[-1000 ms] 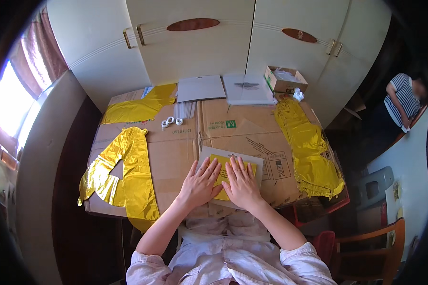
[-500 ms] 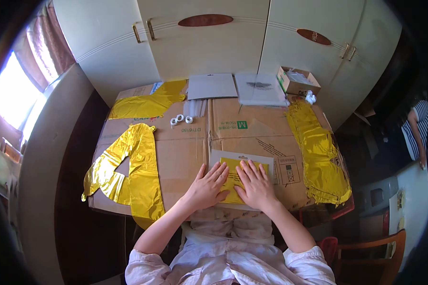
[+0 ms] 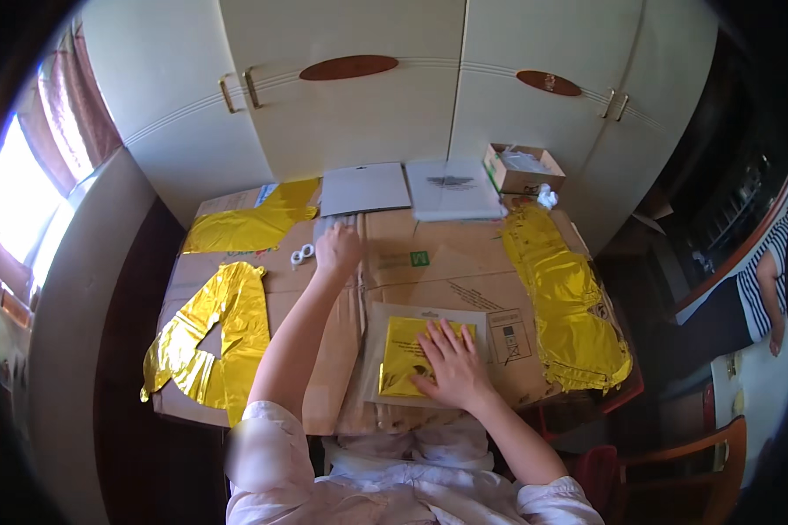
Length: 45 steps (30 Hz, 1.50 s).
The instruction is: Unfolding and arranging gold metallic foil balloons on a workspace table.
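Observation:
My right hand [image 3: 454, 366] lies flat with its fingers spread on a folded gold foil sheet [image 3: 397, 360] with dark print. That sheet rests on or in a pale flat packet [image 3: 429, 313] with a hanging hole at its top. My left hand [image 3: 338, 250] reaches to the far part of the table, its fingers curled in over the thin clear strips [image 3: 350, 225]. Whatever it may hold is hidden beneath the fingers. Two small white rolls of tape [image 3: 302, 254] sit just left of it.
Cardboard [image 3: 464, 267] covers the table. Flat gold foil balloons lie at the near left [image 3: 236, 324], far left [image 3: 249, 223] and right [image 3: 569, 306]. A grey card [image 3: 364, 189], clear bags [image 3: 455, 188] and a small box [image 3: 524, 171] line the back. A person [image 3: 753, 289] stands at right.
My left hand has left the foil sheet and gone forward to the strips and tape rolls, covering one roll. My right hand stays on the foil. The view has shifted.

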### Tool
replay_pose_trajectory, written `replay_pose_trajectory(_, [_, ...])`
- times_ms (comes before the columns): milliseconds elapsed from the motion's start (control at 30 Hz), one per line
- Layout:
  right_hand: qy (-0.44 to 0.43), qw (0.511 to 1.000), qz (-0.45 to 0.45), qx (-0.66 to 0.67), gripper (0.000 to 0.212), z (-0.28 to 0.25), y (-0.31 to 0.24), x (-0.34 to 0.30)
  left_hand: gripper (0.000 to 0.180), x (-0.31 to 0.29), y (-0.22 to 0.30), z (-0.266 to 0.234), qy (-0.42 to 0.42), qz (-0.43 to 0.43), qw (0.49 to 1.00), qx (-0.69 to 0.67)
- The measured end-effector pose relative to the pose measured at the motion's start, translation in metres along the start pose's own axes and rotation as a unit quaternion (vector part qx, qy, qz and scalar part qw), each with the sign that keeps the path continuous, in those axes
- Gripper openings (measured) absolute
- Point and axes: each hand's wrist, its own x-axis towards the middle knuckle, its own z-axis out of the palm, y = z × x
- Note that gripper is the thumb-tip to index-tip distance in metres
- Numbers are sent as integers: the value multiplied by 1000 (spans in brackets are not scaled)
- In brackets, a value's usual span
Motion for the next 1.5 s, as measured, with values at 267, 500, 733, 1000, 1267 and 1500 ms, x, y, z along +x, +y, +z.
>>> replay_pose_trajectory(267, [-46, 999, -2, 9, 80, -3, -2, 0, 20, 32, -4, 22, -45, -42, 997, 50])
replay_pose_trajectory(500, [-39, 999, -7, 14, 87, 0, 3, -3, 18, 35, 0, 3, -48, -38, 997, 51])
replay_pose_trajectory(733, [-126, 992, -14, -17, 105, -12, 1, 0, 16, -73, 8, -70, -11, 70, 995, -77])
replay_pose_trajectory(1000, [-128, 991, -32, 29, 107, -13, 2, 1, 13, -287, 34, -137, -102, 121, 959, -233])
replay_pose_trajectory(1267, [-131, 991, -31, 26, 109, -14, 2, 1, 15, -325, 46, -114, -68, 91, 971, -209])
replay_pose_trajectory(1500, [-142, 989, -37, 21, 113, -16, 2, 2, 14, -323, 43, -116, -39, 73, 970, -228])
